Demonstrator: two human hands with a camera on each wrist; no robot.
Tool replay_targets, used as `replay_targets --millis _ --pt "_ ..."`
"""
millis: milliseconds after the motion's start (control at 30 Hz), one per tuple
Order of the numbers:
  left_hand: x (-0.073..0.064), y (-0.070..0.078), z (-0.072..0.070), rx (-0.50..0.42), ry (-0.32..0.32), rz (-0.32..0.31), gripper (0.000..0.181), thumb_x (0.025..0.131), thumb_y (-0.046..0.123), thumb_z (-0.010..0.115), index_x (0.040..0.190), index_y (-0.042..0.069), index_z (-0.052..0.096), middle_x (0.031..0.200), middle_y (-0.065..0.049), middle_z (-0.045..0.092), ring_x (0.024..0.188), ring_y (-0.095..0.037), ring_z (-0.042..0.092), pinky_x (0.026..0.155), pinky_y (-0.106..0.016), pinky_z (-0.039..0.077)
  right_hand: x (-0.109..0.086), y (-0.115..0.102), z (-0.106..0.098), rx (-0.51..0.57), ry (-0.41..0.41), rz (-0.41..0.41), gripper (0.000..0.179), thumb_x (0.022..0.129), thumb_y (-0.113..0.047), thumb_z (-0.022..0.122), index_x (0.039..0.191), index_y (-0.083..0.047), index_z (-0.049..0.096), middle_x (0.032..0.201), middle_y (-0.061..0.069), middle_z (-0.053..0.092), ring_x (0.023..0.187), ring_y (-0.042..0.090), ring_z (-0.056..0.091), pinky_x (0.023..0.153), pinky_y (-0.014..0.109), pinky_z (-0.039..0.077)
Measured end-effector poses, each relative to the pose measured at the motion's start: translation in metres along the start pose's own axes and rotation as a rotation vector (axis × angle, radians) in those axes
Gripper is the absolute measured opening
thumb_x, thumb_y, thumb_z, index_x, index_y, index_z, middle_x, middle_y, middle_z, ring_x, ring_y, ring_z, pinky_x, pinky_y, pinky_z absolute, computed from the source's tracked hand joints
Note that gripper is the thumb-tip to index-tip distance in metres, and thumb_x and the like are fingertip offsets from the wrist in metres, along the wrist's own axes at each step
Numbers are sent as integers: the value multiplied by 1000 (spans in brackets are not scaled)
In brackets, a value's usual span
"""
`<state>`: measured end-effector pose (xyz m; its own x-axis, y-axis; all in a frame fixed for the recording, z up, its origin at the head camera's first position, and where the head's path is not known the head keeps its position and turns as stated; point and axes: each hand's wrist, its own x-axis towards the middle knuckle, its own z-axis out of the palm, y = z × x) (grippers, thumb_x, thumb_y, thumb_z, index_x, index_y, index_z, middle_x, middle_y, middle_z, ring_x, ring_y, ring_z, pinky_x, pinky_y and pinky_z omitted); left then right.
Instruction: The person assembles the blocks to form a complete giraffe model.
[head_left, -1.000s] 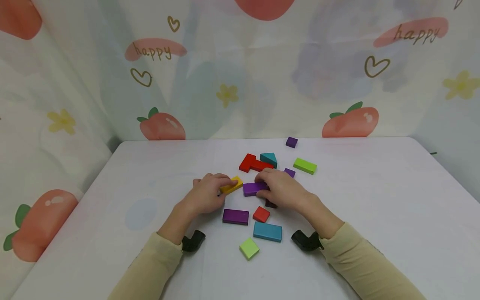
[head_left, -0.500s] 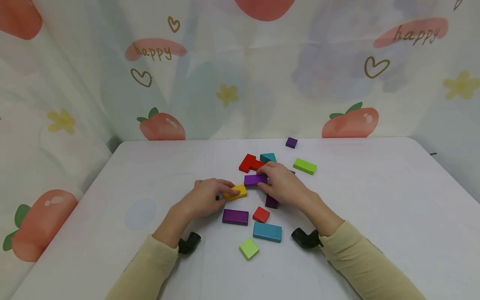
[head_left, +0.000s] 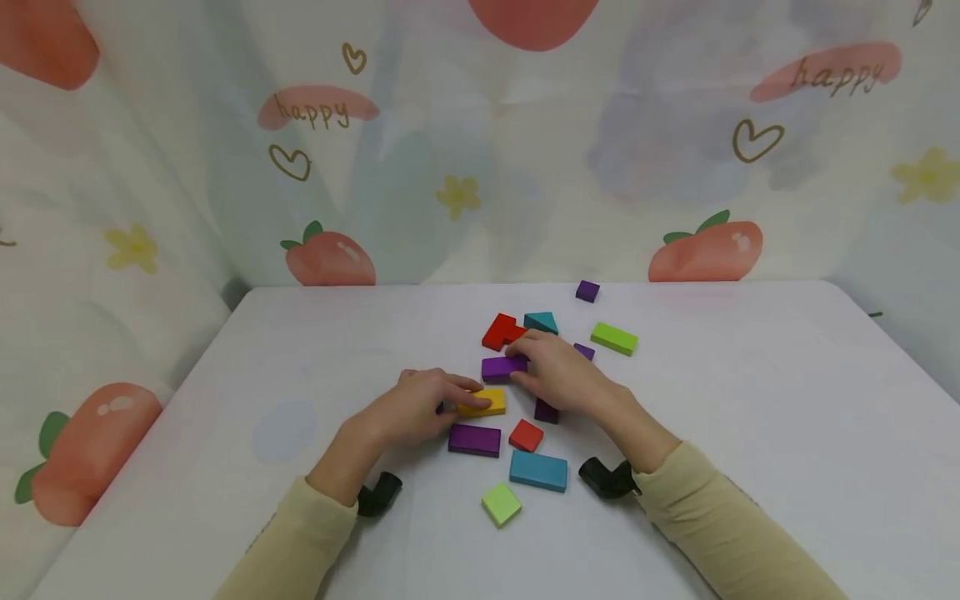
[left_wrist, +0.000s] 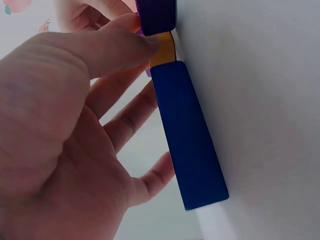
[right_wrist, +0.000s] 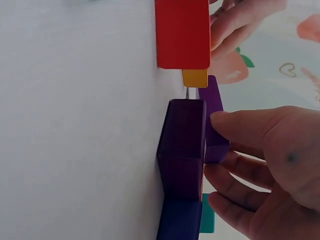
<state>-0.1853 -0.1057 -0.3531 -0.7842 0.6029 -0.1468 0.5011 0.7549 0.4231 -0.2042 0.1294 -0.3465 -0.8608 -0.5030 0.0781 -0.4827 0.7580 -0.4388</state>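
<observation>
A yellow rectangular block [head_left: 497, 402] lies on the white tabletop [head_left: 712, 375] at the fingertips of the left hand [head_left: 420, 408], which pinches it — thumb on the near side, index finger along the top, the other fingers apart. Just beyond and to the right of that grip, a bright purple rectangular block [head_left: 498, 369] is pinched between the thumb and fingers of the right hand [head_left: 562, 371]. A dark blue rectangular block [left_wrist: 187, 135] stands beside the left thumb, mostly hidden from the head view. Nearer the wearer than the left fingertips lies a dark purple rectangular block [head_left: 474, 441]; right of it are a small red block [head_left: 527, 435] and, closer in, a teal-blue rectangular block [head_left: 538, 471] and a light green square block [head_left: 501, 505]. Another dark purple block [head_left: 547, 411] sits partly under the right hand. Beyond the right fingers are red blocks [head_left: 498, 332] and a teal triangular block [head_left: 542, 322]; beyond its knuckles, a partly covered purple block [head_left: 584, 352], a lime green rectangular block [head_left: 614, 338] and — farthest out — a small dark purple block [head_left: 587, 291].
</observation>
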Motion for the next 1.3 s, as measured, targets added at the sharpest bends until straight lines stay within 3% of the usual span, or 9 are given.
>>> replay_targets --millis 233,400,533,667,1033,1300 --pt "-2 -2 -1 48 20 67 42 93 12 75 132 27 70 136 9 63 126 -18 55 104 -51 40 2 -1 3 62 -85 6 35 94 -11 72 128 -1 66 121 12 67 115 28 61 100 43 51" --pt "-4 -3 -3 68 83 118 35 90 18 79 125 24 75 129 6 66 124 -19 53 103 -47 42 2 -1 5 95 -120 -21 34 96 -11 71 129 -3 66 123 11 66 116 27 60 100 42 51" --pt "-4 -4 -4 76 122 148 36 89 21 80 125 23 75 134 4 62 129 -22 49 106 -51 40 2 -1 4 104 -137 -54 32 97 -7 67 129 -2 66 124 11 64 115 25 61 98 40 51" --pt "-3 -4 -3 70 122 144 40 89 22 81 128 23 73 139 3 60 133 -21 48 109 -52 38 1 -1 4 130 -153 -69 31 99 -2 62 129 -2 65 125 11 64 116 26 60 99 40 51" --pt "1 -5 0 0 87 122 41 91 16 77 131 21 71 140 2 60 133 -19 50 104 -35 47 -1 -2 2 149 -169 -58 33 99 2 59 130 -3 65 129 11 64 124 29 57 103 43 48" --pt "0 -1 0 8 40 85 41 94 18 75 135 20 68 144 3 58 138 -19 46 107 -39 44 -2 -3 -1 150 -175 -62 31 100 1 57 130 -1 66 127 11 65 121 29 59 102 43 49"
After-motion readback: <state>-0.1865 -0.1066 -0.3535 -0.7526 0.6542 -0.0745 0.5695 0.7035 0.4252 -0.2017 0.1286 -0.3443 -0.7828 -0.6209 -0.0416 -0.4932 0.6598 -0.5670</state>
